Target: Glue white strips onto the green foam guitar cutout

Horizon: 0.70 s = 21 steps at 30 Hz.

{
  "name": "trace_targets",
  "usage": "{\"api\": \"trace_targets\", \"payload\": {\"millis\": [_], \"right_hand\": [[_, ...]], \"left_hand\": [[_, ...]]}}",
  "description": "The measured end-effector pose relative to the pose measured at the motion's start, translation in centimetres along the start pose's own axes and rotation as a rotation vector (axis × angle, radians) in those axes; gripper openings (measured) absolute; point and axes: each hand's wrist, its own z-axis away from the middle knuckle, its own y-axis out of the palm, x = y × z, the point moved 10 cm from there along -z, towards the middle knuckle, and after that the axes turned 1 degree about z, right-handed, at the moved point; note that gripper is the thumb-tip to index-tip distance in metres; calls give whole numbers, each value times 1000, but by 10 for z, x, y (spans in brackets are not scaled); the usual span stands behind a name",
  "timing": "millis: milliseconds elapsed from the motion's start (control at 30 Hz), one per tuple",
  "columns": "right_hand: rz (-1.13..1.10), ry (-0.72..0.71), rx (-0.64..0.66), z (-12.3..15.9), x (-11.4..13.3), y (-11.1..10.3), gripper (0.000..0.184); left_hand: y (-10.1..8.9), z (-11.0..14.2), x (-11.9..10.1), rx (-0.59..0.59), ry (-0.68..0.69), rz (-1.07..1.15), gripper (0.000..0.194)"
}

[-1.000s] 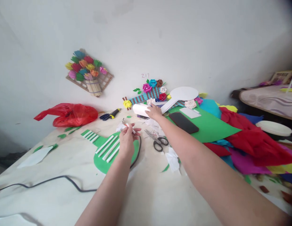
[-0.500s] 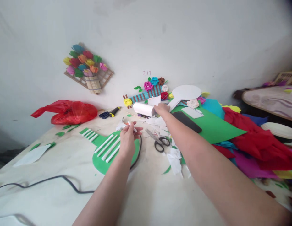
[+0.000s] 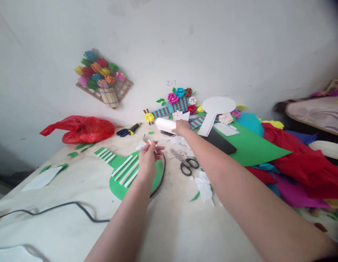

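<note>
My left hand (image 3: pixel 148 160) pinches a thin white paper stick (image 3: pixel 152 144) between thumb and fingers. Below it lies a green guitar-shaped cutout (image 3: pixel 118 185) with rows of white paper strips (image 3: pixel 122 166) on its body and neck; my forearm covers part of it. My right hand (image 3: pixel 182 127) is stretched farther out, closed on the near right end of a white paper roll (image 3: pixel 165 124), its fingertips partly hidden. Scissors (image 3: pixel 186 162) with black handles lie open between my arms, among white paper scraps (image 3: pixel 204 185).
A red plastic bag (image 3: pixel 88 130) and pliers (image 3: pixel 127 130) sit at the back left. Right are a white cutout (image 3: pixel 219 104), a dark flat device (image 3: pixel 219 141), green sheet (image 3: pixel 256 147) and red crepe paper (image 3: pixel 297 163). A black cord (image 3: pixel 73 203) crosses the front left.
My right hand has moved slightly left onto the end of the paper roll, uncovering the white cutout's handle. My left hand keeps its pinch in nearly the same place.
</note>
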Motion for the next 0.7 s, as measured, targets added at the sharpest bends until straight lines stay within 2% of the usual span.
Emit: {"api": "trace_targets", "payload": {"millis": [100,200,367,533,700], "right_hand": [[43,-26,-34,0,5,2,59],[40,-37,-41,3,9,2,46],[-83,9,-206,19,7,-19,42],[-440,171,-230,35,-10,-28,51],[-1049,281,-323,49,-21,-31,54]], "left_hand": [[1,-3,0,16,19,-2,34],[3,-5,-2,37,47,30,31],[3,-5,-9,72,73,123,28],[-7,-5,-8,-10,-13,101,43],[-9,-7,-1,-31,-106,216,42]]}}
